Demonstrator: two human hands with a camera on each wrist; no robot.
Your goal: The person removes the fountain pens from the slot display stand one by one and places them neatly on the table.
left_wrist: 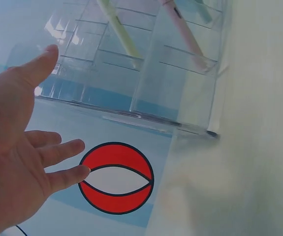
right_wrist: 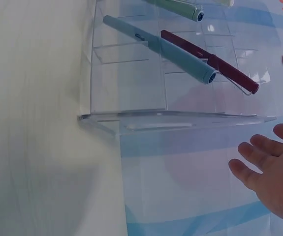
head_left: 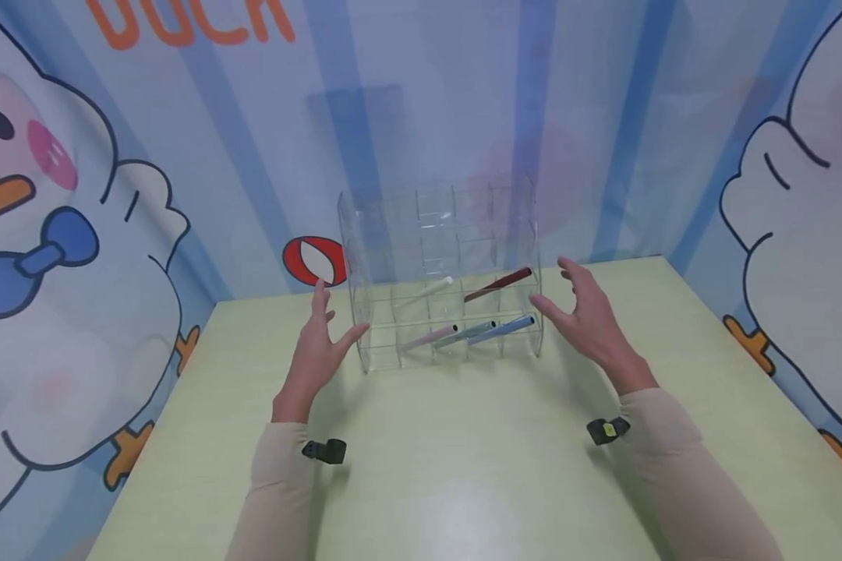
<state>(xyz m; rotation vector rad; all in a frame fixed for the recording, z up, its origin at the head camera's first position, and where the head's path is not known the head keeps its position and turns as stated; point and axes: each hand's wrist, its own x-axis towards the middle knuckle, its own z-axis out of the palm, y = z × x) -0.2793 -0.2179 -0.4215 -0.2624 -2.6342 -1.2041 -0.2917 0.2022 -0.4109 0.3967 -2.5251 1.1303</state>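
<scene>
A clear compartment rack [head_left: 379, 336] stands on the table and holds several pens lying at a slant. In its lower row are a pink pen [head_left: 431, 336], a pale green pen [head_left: 467, 333] and a blue pen [head_left: 502, 330]. One row up lie a whitish pen [head_left: 431, 289], pale yellow-green in the left wrist view, and a dark red pen [head_left: 498, 284]. My left hand [head_left: 314, 351] is held beside the rack's left side, thumb and fingers spread. Beside the right side is my right hand [head_left: 592, 319], likewise spread. Both hands hold nothing; the wrist views show gaps to the rack.
The pale table [head_left: 435, 460] extends in front of the rack. Right behind it hangs a blue striped backdrop [head_left: 435, 93] with cartoon ducks and a red ball print [head_left: 298, 261]. Dark wrist cameras [head_left: 333, 451] sit on both sleeves.
</scene>
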